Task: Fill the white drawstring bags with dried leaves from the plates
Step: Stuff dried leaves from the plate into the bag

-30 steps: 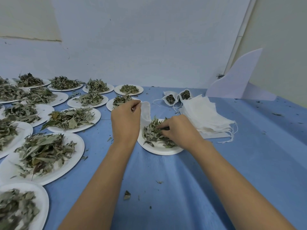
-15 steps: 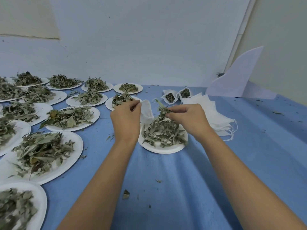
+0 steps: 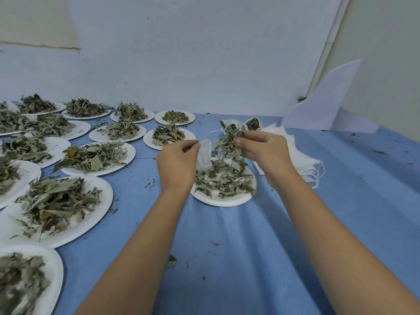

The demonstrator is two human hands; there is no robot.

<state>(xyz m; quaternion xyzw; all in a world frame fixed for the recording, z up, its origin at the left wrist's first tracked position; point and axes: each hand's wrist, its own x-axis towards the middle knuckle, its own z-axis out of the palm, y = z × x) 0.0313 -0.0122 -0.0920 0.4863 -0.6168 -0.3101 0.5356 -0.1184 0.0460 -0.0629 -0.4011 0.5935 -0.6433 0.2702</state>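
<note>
My left hand (image 3: 177, 165) pinches a white bag (image 3: 204, 155) over the near plate (image 3: 223, 200). My right hand (image 3: 264, 151) holds a clump of leaves (image 3: 227, 142) beside it; empty bags (image 3: 300, 160) lie right.

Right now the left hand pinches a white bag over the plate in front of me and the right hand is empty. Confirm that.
One part is wrong: the right hand is not empty. The head view shows it pinching a bunch of dried leaves held above the plate. The rest stands: the left hand pinches the white bag over the plate's left side.
</note>
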